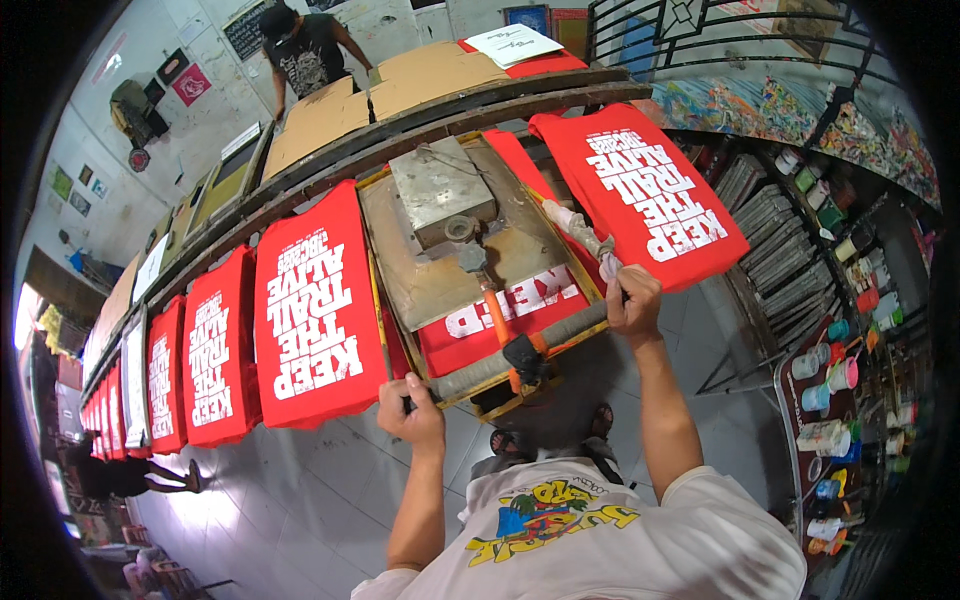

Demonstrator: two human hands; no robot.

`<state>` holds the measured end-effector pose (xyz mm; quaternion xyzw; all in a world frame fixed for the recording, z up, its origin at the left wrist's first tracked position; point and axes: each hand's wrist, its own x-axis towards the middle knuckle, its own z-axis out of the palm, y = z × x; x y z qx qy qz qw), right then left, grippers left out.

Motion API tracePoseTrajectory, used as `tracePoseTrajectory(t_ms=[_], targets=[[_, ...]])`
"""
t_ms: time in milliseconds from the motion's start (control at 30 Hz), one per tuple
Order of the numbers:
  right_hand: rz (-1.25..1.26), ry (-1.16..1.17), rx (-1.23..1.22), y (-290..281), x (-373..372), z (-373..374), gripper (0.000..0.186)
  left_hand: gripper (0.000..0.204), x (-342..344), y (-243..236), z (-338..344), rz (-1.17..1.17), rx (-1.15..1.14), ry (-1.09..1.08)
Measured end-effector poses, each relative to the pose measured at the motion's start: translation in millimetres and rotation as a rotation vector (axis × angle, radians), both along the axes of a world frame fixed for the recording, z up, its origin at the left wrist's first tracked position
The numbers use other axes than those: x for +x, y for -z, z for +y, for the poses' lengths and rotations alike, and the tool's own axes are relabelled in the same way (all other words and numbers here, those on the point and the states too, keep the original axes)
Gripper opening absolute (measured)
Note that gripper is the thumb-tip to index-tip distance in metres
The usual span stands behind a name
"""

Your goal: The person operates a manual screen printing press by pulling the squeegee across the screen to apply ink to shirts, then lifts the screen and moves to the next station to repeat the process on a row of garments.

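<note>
Gripping the near left corner of the printing screen frame (480, 290), my left hand (412, 412) is curled shut around the frame's edge, knuckles toward me. My right hand (633, 300) is closed on the near right corner, fingers wrapped over the wood beside a cloth-wrapped handle (583, 232) that runs up along the frame's right side. Between my hands the frame's near bar carries a squeegee (500, 330) with an orange handle, lying across the mesh and pointing away from me. Under the mesh a red shirt (500, 310) shows through with white block lettering. A grey metal block (440, 190) sits on the far half of the screen.

Left of the frame, a printed red shirt (315, 310) hangs over the edge of the long worktop (330, 165), with more red printed shirts (215, 350) in a row beyond it, shrinking into the distance. Right of the frame another printed red shirt (645, 195) drapes over its board. Across the worktop, bare brown boards (400, 85) lie flat, and another person (305, 50) in a dark shirt stands bent over them. At my far right, racks hold ink jars and pots (835, 390). Grey floor tiles (300, 490) spread below, my sandalled feet just visible under the frame.
</note>
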<state>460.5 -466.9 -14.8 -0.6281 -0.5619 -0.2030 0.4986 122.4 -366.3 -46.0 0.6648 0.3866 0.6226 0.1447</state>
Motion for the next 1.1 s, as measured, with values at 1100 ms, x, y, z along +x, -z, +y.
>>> tracePoseTrajectory(t_ms=[1100], targets=[[-0.013,-0.069,-0.064,10.3,112.1,-73.0,0.027,0.027,120.8,-1.8,-33.1,-0.028,0.123,-0.042]])
